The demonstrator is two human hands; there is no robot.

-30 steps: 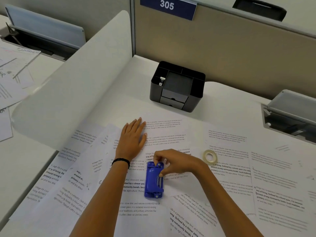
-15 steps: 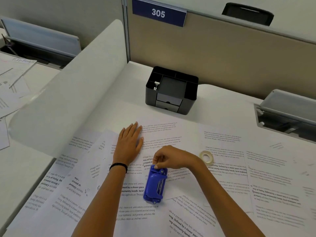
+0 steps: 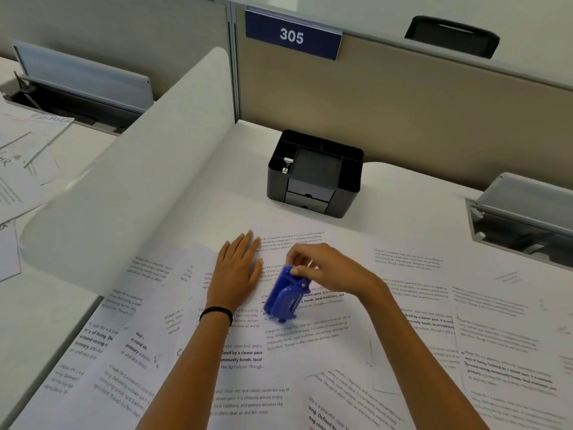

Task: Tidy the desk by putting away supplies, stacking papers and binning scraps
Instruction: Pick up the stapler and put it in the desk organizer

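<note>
Blue punch (image 3: 283, 294) (blurred) tilted, top end pinched in right hand (image 3: 322, 270) fingertips, just right of left hand (image 3: 237, 270). Left hand flat, fingers straight, pressing printed papers (image 3: 279, 367) — black wristband (image 3: 216, 311) on wrist. Black organizer (image 3: 348, 184) beyond both hands.

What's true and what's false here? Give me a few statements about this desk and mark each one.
1. The right hand pinches the blue hole punch by its upper end. True.
2. The left hand is lifting a sheet. False: it lies flat on the papers.
3. The black organizer stands beyond the papers, near the partition. True.
4. The sign reads 503. False: it reads 305.
</note>
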